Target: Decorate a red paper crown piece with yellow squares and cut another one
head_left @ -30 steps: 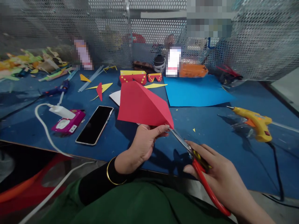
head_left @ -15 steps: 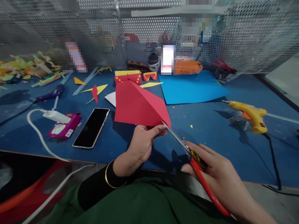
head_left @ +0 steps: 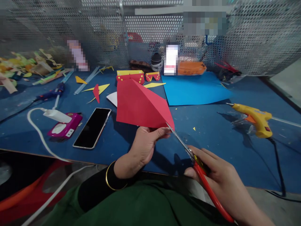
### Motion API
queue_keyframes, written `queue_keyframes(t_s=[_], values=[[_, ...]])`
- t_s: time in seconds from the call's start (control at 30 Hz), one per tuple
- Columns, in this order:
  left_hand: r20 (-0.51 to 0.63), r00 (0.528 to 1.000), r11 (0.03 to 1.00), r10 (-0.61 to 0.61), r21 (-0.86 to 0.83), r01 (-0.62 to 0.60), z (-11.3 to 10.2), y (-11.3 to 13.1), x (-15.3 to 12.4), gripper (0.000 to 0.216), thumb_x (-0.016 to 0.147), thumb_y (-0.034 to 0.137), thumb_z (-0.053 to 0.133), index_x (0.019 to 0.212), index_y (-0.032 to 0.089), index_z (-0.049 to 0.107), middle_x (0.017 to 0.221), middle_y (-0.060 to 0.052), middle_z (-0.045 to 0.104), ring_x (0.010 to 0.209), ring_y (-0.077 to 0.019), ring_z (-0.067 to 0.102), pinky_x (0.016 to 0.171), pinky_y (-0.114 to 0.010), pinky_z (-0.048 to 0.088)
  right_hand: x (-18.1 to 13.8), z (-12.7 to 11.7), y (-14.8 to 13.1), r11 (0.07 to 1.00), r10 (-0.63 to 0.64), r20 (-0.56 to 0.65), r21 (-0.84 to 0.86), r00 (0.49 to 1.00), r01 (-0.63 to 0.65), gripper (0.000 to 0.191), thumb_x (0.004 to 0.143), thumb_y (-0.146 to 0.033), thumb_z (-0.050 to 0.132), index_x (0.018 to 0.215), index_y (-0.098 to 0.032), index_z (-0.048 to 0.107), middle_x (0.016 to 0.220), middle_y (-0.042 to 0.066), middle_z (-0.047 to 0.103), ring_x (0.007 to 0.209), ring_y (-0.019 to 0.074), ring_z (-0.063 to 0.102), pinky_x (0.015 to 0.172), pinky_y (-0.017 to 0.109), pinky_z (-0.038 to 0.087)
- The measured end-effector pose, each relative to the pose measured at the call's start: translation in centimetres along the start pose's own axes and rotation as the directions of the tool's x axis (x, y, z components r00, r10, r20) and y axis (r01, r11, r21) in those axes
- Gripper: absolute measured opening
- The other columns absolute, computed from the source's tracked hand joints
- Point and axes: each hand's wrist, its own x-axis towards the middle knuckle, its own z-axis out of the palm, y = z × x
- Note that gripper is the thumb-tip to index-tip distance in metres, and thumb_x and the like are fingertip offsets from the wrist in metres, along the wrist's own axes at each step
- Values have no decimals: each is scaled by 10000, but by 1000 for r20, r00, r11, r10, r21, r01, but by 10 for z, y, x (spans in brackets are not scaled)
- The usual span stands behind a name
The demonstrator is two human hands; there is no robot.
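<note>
My left hand (head_left: 143,147) pinches the lower edge of a folded red paper sheet (head_left: 138,105), holding it up above the blue table (head_left: 211,141). My right hand (head_left: 221,185) is closed around the red handles of a pair of scissors (head_left: 199,171). The steel blades point up and left, and their tips meet the paper's lower right corner, just beside my left thumb and fingers.
A black phone (head_left: 92,127) and a pink charger with a white cable (head_left: 64,127) lie to the left. A yellow glue gun (head_left: 255,119) rests at right, a blue paper sheet (head_left: 195,89) behind. Paper scraps and small red-and-yellow pieces (head_left: 130,76) sit before a perforated metal screen.
The view has shifted slightly. Both hands keep their grips, and the scissor tips stay at the paper's corner.
</note>
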Motion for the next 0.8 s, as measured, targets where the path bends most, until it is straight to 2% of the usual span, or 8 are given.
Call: queue_keyframes(t_s=[0.23, 0.43, 0.63, 0.8], values=[[23, 1000, 1000, -7, -20, 8, 1, -1, 0, 158, 639, 221, 912, 715, 163, 785, 774, -34, 773, 739, -156, 711, 681, -260, 584, -2, 1, 3, 999, -37, -5, -15, 999, 37, 406, 898, -440, 686, 1263, -261, 682, 926, 35, 740, 742, 169, 711, 619, 227, 580], [40, 999, 999, -29, -25, 30, 1, 1, 0, 185, 650, 200, 900, 802, 170, 800, 797, -28, 772, 736, -149, 707, 689, -261, 577, -6, 0, 9, 998, -66, 5, -21, 998, 66, 405, 903, -424, 682, 1280, -276, 685, 1036, 60, 763, 862, 208, 743, 658, 230, 595], [57, 997, 997, -53, -47, 55, 2, 2, 0, 156, 619, 205, 891, 731, 162, 791, 721, -23, 750, 698, -154, 693, 699, -285, 574, -4, 2, 5, 998, -67, -13, -20, 998, 67, 373, 903, -479, 676, 1210, -271, 720, 932, 50, 762, 818, 202, 747, 636, 215, 591], [84, 995, 996, -50, -66, 56, 1, 3, -1, 167, 627, 190, 899, 760, 167, 800, 723, -19, 750, 697, -138, 693, 680, -252, 576, -6, 2, 9, 995, -95, -4, -44, 995, 95, 358, 903, -424, 687, 1230, -279, 699, 1021, 49, 770, 867, 198, 747, 659, 201, 588]])
